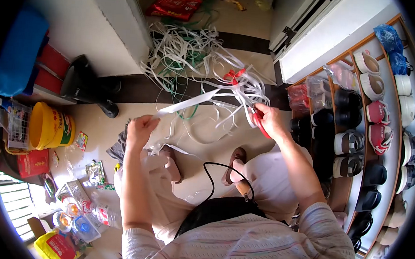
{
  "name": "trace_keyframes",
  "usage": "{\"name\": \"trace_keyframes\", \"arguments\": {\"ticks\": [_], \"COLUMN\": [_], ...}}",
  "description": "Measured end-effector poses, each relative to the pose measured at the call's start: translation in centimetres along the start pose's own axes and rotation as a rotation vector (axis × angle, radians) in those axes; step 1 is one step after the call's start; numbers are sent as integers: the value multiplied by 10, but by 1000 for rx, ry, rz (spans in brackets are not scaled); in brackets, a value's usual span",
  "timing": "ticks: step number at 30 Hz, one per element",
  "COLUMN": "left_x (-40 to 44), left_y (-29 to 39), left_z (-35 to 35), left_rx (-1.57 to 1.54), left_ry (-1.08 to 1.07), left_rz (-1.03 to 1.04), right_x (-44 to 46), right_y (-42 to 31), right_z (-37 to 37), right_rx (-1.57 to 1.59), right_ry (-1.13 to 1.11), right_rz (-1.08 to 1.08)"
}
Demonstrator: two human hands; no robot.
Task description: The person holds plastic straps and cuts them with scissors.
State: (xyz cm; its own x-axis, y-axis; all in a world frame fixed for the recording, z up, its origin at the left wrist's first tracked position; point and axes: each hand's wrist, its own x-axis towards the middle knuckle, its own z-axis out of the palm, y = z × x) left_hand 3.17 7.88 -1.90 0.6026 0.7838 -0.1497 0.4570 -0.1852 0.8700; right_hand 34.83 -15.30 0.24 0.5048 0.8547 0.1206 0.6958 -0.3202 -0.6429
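My left hand (140, 131) is closed on one end of a white plastic strap (190, 103), which stretches up to the right. A pair of red-handled scissors (263, 127) is in my right hand (270, 119), its blades partly hidden near the strap bundle. Just beyond that hand lies a looped bundle of white straps (253, 88) with a red tie (233, 76) around it. Behind it, a tangled heap of white and green straps (181, 48) spreads over the doorway floor.
On the right stands a shoe rack (364, 137) full of shoes. Black rubber boots (81, 83) and a yellow bucket (46, 125) are at the left, with plastic bottles (104, 214) below. A red bag (176, 5) lies beyond the doorway. A black cord (206, 169) loops near my lap.
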Motion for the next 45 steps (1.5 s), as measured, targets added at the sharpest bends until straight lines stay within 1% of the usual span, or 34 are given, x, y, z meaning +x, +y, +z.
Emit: {"name": "trace_keyframes", "arguments": {"ticks": [2,3,4,5,6,7,8,10,11,12,14,16,18,19,20,22,23,24,25,26,28,29,32,33,34,35,36,38,39,40,42,43,44,45], "left_x": [3,2,0,0,0,1,1,-2,-4,-5,-5,-17,-26,-31,-35,-40,-44,-49,-50,-46,-42,-36,-37,-39,-38,-32,-29,-14,-13,-15,-20,-20,-20,-20], "left_y": [-10,-1,10,11,7,8,9,18,21,25,21,37,54,64,73,82,84,85,83,77,73,69,67,70,72,66,78,42,45,48,55,56,56,57], "left_z": [5,5,7,10,14,19,23,30,34,36,47,54,59,57,54,56,66,82,96,110,125,128,127,120,112,109,92,101,96,92,83,85,85,82], "left_rx": [526,549,567,605,684,670,657,511,483,384,46,-300,-434,-549,-664,-756,-823,-891,-959,-996,-865,-618,93,145,198,250,356,-92,-484,-664,-1024,-1152,-1126,-1101], "left_ry": [373,377,383,413,500,546,591,506,544,496,203,-228,-475,-628,-782,-1208,-1241,-1271,-1298,-1243,-787,-632,-174,-62,51,121,92,179,107,24,-150,-160,-167,-174], "left_rz": [214,139,58,0,63,71,86,99,171,173,152,-11,-25,-68,-109,-12,28,69,113,113,234,282,236,184,132,80,-33,-3,2,-11,-41,-29,-19,-9], "right_x": [-9,-15,-20,-26,-32,-36,-43,-43,-43,-45,-45,-47,-48,-49,-49,-52,-53,-56,-55,-58,-55,-54,-50,-50,-52,-56,-59,-66,-70,-72,-75,-77,-79,-81], "right_y": [13,-1,-14,-8,3,1,0,-37,-41,-43,-44,-41,-51,-56,-55,-45,-37,-17,-12,-8,-44,-33,-48,-58,-57,-54,-51,-48,-52,-57,-67,-70,-72,-76], "right_z": [17,15,17,26,39,47,46,27,26,26,26,29,30,31,35,47,58,70,76,81,78,80,61,54,53,51,49,48,48,48,39,35,32,30], "right_rx": [318,249,231,354,475,602,598,632,677,723,804,877,748,686,622,497,489,513,537,605,752,661,338,224,190,156,121,265,347,428,390,387,384,456], "right_ry": [-251,-284,-309,-371,-433,-488,-533,-635,-630,-622,-619,-629,-593,-574,-550,-497,-405,-415,-424,-368,-213,-244,-318,-340,-346,-352,-356,-383,-376,-369,-402,-418,-436,-430], "right_rz": [146,73,53,94,139,293,271,471,492,516,560,611,627,635,580,472,474,387,298,415,638,577,409,356,317,277,238,268,280,293,290,282,274,290]}}
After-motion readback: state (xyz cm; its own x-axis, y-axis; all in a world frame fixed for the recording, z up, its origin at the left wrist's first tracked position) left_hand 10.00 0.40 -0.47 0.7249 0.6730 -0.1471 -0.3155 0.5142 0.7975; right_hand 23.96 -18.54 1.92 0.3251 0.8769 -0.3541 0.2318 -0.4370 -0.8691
